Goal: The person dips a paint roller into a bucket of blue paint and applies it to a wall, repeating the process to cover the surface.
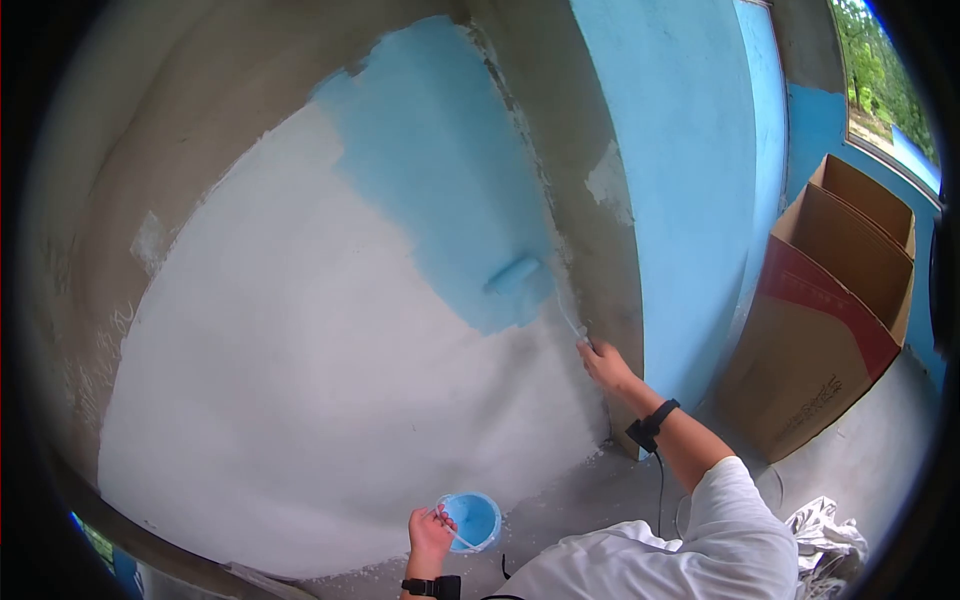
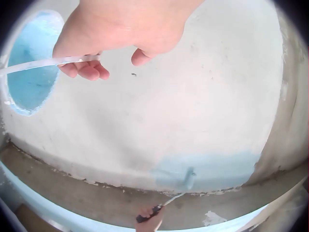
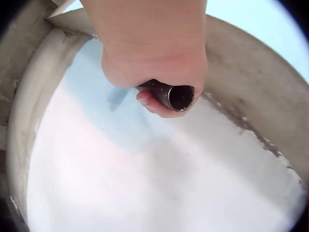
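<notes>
My right hand (image 1: 606, 366) grips the black tube-like handle (image 3: 158, 93) of a paint roller. The blue-coated roller head (image 1: 515, 274) lies against the wall, inside the light-blue painted area (image 1: 440, 150), joined to the handle by a thin pale rod. Low in the head view, my left hand (image 1: 430, 530) holds the white bail handle (image 2: 36, 64) of a small paint bucket (image 1: 499, 522). Light-blue paint coats the inside of the bucket. In the left wrist view, the left fingers curl around the handle and the thumb stands apart.
White wall (image 1: 280, 350) borders the blue paint to the left and below. A bare grey strip (image 1: 560, 130) runs along the corner beside a blue pillar (image 1: 690, 150). An open cardboard box (image 1: 810, 350) stands on the right, near a window. Crumpled white cloth (image 1: 828, 530) lies on the floor.
</notes>
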A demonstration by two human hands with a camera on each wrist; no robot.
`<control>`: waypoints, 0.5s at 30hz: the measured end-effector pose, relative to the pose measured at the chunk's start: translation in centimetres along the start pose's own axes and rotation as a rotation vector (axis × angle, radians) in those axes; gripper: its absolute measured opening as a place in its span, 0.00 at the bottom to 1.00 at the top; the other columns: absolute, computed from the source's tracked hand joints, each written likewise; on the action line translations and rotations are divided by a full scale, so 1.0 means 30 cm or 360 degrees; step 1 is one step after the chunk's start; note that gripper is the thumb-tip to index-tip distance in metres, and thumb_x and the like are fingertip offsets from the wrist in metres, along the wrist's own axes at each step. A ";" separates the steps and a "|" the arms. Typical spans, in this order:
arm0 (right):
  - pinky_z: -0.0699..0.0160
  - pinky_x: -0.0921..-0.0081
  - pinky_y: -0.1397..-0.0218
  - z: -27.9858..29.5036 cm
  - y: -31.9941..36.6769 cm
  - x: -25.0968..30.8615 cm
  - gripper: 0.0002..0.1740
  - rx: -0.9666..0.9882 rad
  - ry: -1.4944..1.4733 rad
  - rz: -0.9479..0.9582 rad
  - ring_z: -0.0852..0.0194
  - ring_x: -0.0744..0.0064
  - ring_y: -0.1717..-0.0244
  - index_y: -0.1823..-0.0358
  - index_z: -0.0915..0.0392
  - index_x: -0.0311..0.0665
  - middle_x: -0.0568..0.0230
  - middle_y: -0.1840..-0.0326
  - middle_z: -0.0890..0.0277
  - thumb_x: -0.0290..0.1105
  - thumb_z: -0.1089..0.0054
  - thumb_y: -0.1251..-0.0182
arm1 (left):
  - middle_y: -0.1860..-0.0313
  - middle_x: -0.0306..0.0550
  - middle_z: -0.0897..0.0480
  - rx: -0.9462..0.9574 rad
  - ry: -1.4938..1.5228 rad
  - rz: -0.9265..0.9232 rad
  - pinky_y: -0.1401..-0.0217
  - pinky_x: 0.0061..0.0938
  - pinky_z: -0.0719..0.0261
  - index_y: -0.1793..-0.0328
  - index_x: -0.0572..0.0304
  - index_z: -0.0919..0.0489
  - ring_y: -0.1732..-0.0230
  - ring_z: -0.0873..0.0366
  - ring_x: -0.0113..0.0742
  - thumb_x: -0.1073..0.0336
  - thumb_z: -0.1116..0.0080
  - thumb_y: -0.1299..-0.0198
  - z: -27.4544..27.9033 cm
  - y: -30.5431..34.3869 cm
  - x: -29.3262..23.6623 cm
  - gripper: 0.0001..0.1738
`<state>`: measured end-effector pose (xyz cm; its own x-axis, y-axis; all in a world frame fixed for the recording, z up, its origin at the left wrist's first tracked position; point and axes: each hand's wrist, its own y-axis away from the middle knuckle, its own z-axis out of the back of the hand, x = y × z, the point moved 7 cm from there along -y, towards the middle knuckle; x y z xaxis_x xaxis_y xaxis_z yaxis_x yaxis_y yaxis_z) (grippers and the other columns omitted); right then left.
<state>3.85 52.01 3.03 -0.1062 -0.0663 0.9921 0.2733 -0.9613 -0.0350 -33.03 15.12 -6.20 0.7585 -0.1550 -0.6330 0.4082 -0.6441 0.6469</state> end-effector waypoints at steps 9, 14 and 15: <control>0.27 0.54 0.57 -0.027 -0.065 0.113 0.24 -0.0199 0.0193 0.0402 0.24 0.41 0.64 0.55 0.28 0.30 0.42 0.67 0.22 0.49 0.52 0.24 | 0.66 0.43 0.29 -0.0028 0.0127 -0.0013 0.56 0.34 0.32 0.52 0.65 0.27 0.65 0.33 0.37 0.51 0.49 0.43 -0.072 0.034 0.084 0.23; 0.27 0.51 0.54 -0.033 0.049 -0.227 0.24 -0.0162 0.0314 0.0185 0.23 0.35 0.57 0.56 0.27 0.30 0.37 0.63 0.21 0.49 0.53 0.24 | 0.65 0.43 0.29 -0.0012 0.0137 -0.0025 0.54 0.34 0.32 0.51 0.65 0.27 0.64 0.33 0.37 0.51 0.48 0.44 -0.110 0.074 0.103 0.24; 0.26 0.52 0.55 -0.035 0.062 -0.258 0.25 -0.0144 0.0337 0.0141 0.23 0.36 0.60 0.56 0.27 0.29 0.38 0.65 0.21 0.49 0.52 0.24 | 0.65 0.43 0.29 -0.0020 0.0135 -0.0027 0.54 0.34 0.32 0.51 0.65 0.27 0.64 0.33 0.37 0.51 0.48 0.44 -0.112 0.081 0.108 0.24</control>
<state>4.18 50.46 -4.83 -0.2861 -0.1966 0.9378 0.2045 -0.9687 -0.1407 -27.86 15.58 -5.26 0.7914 -0.0799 -0.6061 0.4273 -0.6366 0.6419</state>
